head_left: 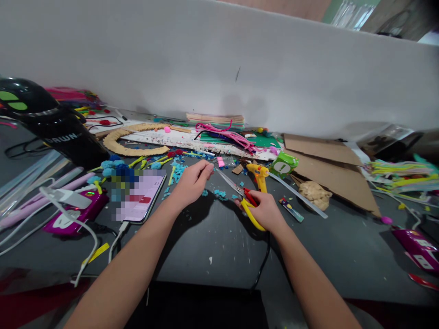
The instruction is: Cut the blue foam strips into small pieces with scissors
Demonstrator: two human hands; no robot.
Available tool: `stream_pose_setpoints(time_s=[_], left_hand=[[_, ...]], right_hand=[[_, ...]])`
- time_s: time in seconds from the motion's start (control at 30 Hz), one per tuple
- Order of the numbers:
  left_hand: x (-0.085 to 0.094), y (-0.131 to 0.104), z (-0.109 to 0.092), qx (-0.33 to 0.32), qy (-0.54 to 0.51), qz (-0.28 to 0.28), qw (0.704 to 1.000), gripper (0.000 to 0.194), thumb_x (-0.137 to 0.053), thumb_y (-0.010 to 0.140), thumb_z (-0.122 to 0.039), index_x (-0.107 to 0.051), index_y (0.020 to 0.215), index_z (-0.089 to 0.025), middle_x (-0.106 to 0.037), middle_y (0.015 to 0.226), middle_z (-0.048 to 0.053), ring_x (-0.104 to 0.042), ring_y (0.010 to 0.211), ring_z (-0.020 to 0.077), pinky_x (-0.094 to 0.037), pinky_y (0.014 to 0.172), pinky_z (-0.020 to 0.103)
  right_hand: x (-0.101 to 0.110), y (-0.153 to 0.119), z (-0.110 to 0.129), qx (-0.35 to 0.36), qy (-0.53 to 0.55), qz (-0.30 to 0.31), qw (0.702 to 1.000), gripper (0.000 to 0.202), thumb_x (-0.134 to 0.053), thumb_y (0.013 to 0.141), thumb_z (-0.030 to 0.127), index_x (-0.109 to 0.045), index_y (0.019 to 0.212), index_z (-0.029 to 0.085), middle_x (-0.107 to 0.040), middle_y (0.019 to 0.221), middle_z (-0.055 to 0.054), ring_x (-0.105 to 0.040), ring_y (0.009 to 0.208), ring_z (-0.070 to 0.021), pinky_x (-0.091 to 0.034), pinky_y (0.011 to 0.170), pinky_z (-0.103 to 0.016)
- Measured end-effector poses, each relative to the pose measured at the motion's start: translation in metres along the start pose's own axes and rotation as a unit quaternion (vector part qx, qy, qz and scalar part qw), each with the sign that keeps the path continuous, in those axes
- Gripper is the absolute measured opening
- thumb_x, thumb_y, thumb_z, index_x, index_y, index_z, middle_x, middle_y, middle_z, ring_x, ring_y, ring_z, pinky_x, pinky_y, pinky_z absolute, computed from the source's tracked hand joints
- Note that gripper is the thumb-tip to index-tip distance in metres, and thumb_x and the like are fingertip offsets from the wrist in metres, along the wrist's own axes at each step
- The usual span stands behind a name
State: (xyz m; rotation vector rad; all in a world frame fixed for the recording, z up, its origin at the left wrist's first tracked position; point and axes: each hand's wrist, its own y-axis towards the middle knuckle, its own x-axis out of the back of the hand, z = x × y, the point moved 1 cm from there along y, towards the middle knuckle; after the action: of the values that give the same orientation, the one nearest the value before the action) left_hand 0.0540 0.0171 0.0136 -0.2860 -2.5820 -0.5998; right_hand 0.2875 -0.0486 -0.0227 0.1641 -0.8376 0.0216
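My right hand grips a pair of scissors by red and yellow handles. The blades point up and left, towards the fingertips of my left hand. That hand is closed in a pinch, and whatever lies between its fingers is hidden or too small to name. Small cut blue pieces lie on the grey table below the blades, and more are scattered behind my left hand. Just beyond my right hand is a yellow glue gun, with a clear glue stick reaching out from it to the right.
At left stand a black bottle, a phone on a white cable and a purple power strip. Pink pipe cleaners lie at the back. Cardboard, a green box and a tan lump sit right.
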Motion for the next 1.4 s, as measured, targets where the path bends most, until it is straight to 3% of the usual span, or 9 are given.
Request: stream_pose_setpoints(time_s=[0.23, 0.53, 1.4], left_hand=[[-0.0002, 0.0001, 0.0002, 0.002, -0.001, 0.000, 1.000, 0.034, -0.039, 0.099, -0.040, -0.050, 0.076, -0.018, -0.051, 0.069, -0.002, -0.048, 0.067, 0.0126, -0.036, 0.065, 0.026], [-0.0007, 0.0000, -0.0006, 0.024, -0.016, 0.002, 1.000, 0.038, -0.038, 0.100, -0.042, -0.048, 0.071, -0.018, -0.049, 0.066, -0.002, -0.046, 0.063, 0.0116, -0.035, 0.062, 0.026], [0.0001, -0.0006, -0.0013, 0.013, 0.013, -0.006, 1.000, 0.039, -0.040, 0.098, -0.044, -0.049, 0.070, -0.018, -0.044, 0.062, -0.003, -0.041, 0.061, 0.0119, -0.031, 0.059, 0.027]], right_hand=[[-0.0009, 0.0003, -0.0002, 0.013, -0.010, -0.008, 1.000, 0.042, -0.067, 0.075, 0.044, -0.039, 0.057, 0.019, -0.031, 0.055, 0.005, -0.028, 0.054, -0.0089, -0.022, 0.048, -0.024], [0.0007, -0.0005, 0.0012, -0.023, 0.026, -0.021, 0.999, 0.042, -0.073, 0.071, 0.045, -0.041, 0.059, 0.020, -0.033, 0.056, 0.006, -0.030, 0.054, -0.0091, -0.023, 0.048, -0.023], [0.0020, -0.0004, 0.0005, -0.012, 0.005, -0.002, 1.000, 0.038, -0.072, 0.070, 0.038, -0.040, 0.058, 0.019, -0.033, 0.055, 0.006, -0.030, 0.055, -0.0094, -0.023, 0.049, -0.024]])
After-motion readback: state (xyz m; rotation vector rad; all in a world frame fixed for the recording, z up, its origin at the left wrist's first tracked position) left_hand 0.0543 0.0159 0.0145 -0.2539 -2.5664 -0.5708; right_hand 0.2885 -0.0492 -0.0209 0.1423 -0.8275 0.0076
